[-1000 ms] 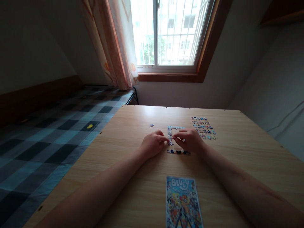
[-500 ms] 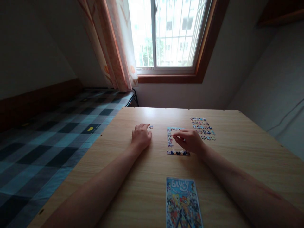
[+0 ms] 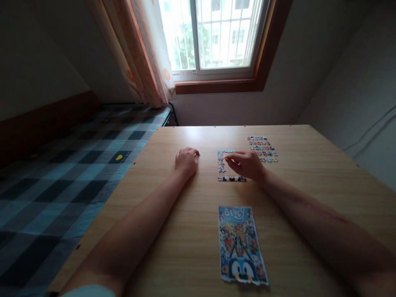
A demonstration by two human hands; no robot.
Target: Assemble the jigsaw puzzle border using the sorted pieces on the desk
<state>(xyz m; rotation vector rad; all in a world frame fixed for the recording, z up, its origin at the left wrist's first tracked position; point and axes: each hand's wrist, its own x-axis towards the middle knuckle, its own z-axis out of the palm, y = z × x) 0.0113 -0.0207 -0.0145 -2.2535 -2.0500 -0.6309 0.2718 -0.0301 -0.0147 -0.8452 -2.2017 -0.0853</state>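
A partly built jigsaw frame (image 3: 222, 167) lies in the middle of the wooden table (image 3: 185, 231). My right hand (image 3: 246, 164) rests on it, fingers curled and pinched over its top edge. My left hand (image 3: 186, 159) lies to the left of the frame, fingers curled down onto a single loose puzzle piece (image 3: 198, 154), whose edge shows at the fingertips. Several loose pieces (image 3: 262, 148) are laid out in rows to the right of the frame. A printed picture card reading "Bluey" (image 3: 239, 243) lies near me.
A bed with a blue and black checked cover (image 3: 71, 165) stands along the table's left side. Behind the table are a barred window (image 3: 213, 37) and a peach curtain (image 3: 139, 53). A wall runs close on the right.
My left hand left the frame, moved left to the lone piece and curled its fingers over it. The right hand stayed on the frame. The camera tilted down.
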